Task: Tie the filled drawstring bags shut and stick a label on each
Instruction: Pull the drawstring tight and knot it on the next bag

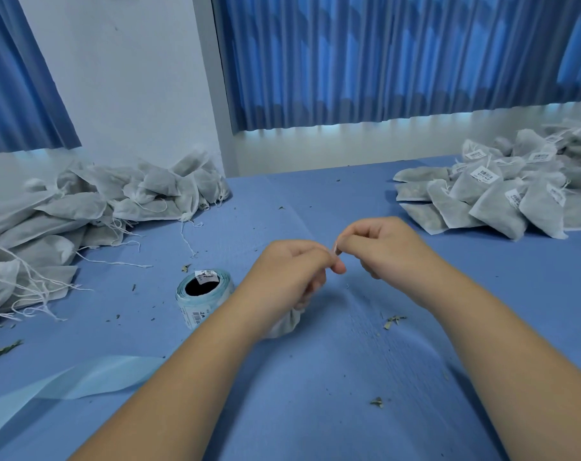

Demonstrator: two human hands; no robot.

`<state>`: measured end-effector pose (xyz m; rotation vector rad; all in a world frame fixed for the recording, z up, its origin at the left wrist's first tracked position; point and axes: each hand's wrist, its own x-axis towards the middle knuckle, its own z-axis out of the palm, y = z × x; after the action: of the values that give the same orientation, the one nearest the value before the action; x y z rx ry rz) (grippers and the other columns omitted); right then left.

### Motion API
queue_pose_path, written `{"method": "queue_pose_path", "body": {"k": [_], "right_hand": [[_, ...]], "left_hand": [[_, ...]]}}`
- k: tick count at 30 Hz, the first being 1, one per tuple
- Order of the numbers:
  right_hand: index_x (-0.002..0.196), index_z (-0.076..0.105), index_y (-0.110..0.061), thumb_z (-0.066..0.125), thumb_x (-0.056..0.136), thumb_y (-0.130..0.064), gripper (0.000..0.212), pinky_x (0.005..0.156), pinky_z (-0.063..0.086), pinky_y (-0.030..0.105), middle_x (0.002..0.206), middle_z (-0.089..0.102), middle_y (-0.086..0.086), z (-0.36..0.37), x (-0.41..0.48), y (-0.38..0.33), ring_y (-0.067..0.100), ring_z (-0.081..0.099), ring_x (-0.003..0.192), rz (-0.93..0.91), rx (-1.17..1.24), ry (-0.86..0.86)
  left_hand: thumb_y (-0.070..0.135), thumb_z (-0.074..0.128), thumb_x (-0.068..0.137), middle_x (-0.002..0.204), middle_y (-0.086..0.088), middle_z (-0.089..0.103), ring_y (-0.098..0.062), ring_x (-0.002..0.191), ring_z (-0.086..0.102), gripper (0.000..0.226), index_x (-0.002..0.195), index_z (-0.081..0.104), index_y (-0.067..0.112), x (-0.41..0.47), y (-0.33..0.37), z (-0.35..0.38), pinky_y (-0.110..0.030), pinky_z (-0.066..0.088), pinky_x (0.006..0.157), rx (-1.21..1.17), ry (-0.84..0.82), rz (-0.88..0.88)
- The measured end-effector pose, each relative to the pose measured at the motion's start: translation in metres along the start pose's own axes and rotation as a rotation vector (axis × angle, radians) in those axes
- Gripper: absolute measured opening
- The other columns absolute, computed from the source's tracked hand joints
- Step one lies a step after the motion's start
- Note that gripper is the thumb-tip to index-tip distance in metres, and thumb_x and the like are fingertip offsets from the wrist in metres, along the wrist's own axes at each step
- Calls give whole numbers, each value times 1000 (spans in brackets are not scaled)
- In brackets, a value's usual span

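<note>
Two bare forearms reach in over the blue cloth (pixel 315 410), and the hands meet just right of the label roll (pixel 204 294). The left hand (pixel 292 271) has its fingers curled tight. A white drawstring bag (pixel 287 322) bulges out below its palm, and the bag's neck is hidden inside the grip. The right hand (pixel 382 247) is beyond it, farther from the roll. Its fingertips are bunched narrow and touch the left thumb, and I cannot tell whether a cord or a label is pinched there. The roll stands on its side, one label curling over its dark core. A loose blue backing strip (pixel 66 384) lies nearer the camera than the roll. A heap of unlabelled bags (pixel 99 201) with trailing strings lies left of and beyond the roll. A heap of labelled bags (pixel 502 191) lies well to the roll's right. Dry leaf crumbs (pixel 393 320) dot the cloth.
</note>
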<state>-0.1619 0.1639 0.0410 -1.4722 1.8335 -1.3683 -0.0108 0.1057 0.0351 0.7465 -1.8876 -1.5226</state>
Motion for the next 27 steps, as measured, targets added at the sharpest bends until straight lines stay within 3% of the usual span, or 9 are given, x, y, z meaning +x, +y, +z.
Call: {"method": "queue_pose_path", "body": {"k": [2, 5, 8, 11, 13, 16, 19, 22, 27], "right_hand": [[62, 68, -24, 62, 86, -21, 25, 52, 32, 26, 54, 44, 1, 1, 0, 3, 18, 35, 52, 56, -51, -77], [76, 68, -21, 62, 91, -24, 16, 52, 44, 21, 58, 62, -7, 4, 1, 7, 13, 52, 49, 114, -118, -192], [89, 67, -25, 61, 89, -22, 7, 69, 48, 23, 79, 67, -11, 4, 3, 12, 8, 61, 70, 76, -329, -170], [110, 66, -24, 61, 87, -16, 25, 90, 45, 24, 107, 66, -8, 1, 5, 12, 9, 60, 101, 6, -452, -89], [117, 62, -24, 60, 86, -13, 33, 94, 44, 25, 111, 63, -7, 0, 5, 10, 10, 58, 106, -50, -378, 3], [108, 62, -26, 62, 87, -14, 24, 79, 43, 13, 101, 64, -10, 2, 3, 3, 4, 59, 92, -107, -153, 98], [85, 67, -20, 63, 87, -14, 8, 60, 43, 14, 73, 62, -9, 5, -4, -8, 5, 57, 65, -140, 76, 41], [71, 69, -16, 62, 86, -15, 17, 52, 40, 14, 58, 59, -8, 6, -9, -12, 4, 55, 54, -136, 90, -80], [74, 72, -14, 64, 87, -11, 15, 50, 40, 9, 58, 58, -9, 11, -8, -10, 2, 52, 52, -142, 61, -84]], "left_hand": [[19, 57, 81, 48, 3, 35, -13, 40, 22, 27, 56, 67, 20, 3, -1, -5, -20, 22, 40, -138, -23, -82], [19, 49, 88, 50, 4, 32, -10, 38, 20, 37, 54, 64, 19, 7, -5, -11, -21, 23, 39, -326, -66, -186], [19, 46, 87, 50, 4, 28, -9, 36, 20, 34, 56, 59, 16, 11, -8, -15, -21, 22, 39, -437, -84, -243], [18, 49, 80, 48, 5, 26, -9, 34, 21, 24, 57, 56, 15, 13, -7, -18, -21, 23, 38, -492, -110, -267], [20, 52, 72, 47, 5, 26, -9, 34, 21, 16, 57, 55, 15, 13, -6, -19, -21, 23, 37, -519, -132, -264], [20, 52, 71, 47, 5, 27, -9, 34, 21, 14, 59, 55, 15, 14, -8, -21, -21, 24, 38, -536, -141, -259], [21, 52, 73, 47, 6, 29, -9, 35, 22, 14, 60, 56, 15, 16, -10, -22, -21, 23, 39, -541, -145, -265], [21, 52, 74, 46, 6, 30, -9, 35, 23, 16, 59, 57, 15, 17, -12, -22, -21, 24, 40, -552, -153, -260], [22, 53, 73, 48, 5, 29, -9, 35, 23, 14, 61, 56, 15, 17, -11, -22, -21, 26, 39, -547, -179, -250]]}}
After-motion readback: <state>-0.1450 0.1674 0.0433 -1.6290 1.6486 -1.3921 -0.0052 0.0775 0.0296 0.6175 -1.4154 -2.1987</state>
